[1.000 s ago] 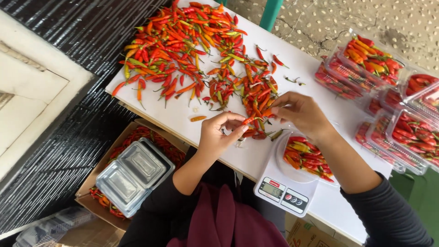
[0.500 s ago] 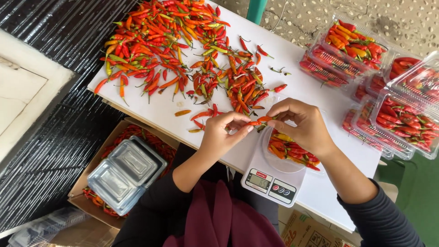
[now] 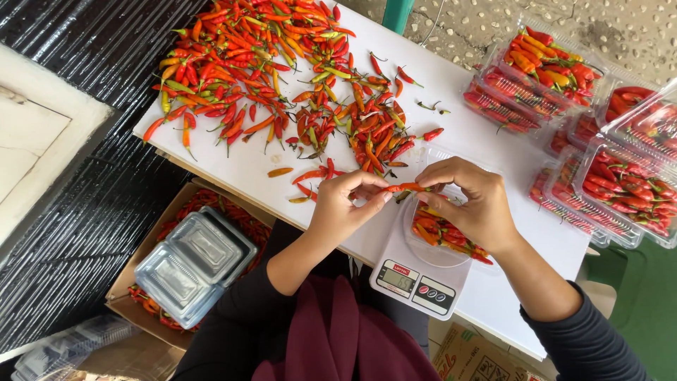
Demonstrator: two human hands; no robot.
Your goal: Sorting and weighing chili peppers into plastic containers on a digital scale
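My left hand [image 3: 343,206] and my right hand [image 3: 469,202] pinch the two ends of one orange-red chili [image 3: 403,188], held level above a clear tray [image 3: 436,231] of chilies. That tray rests on a white digital kitchen scale [image 3: 416,276] at the near edge of the white table [image 3: 471,134]. A large loose pile of red, orange and green chilies [image 3: 271,74] covers the table's far left part, just beyond my left hand.
Several clear packs filled with chilies [image 3: 599,120] are stacked on the table's right side. A cardboard box [image 3: 183,208] below the table's left edge holds chilies and stacked clear lidded containers [image 3: 194,264]. A dark corrugated surface [image 3: 92,204] lies to the left.
Both hands moved from the edge of the chili pile to above the tray on the scale, carrying one chili between them. The camera view shifted slightly.
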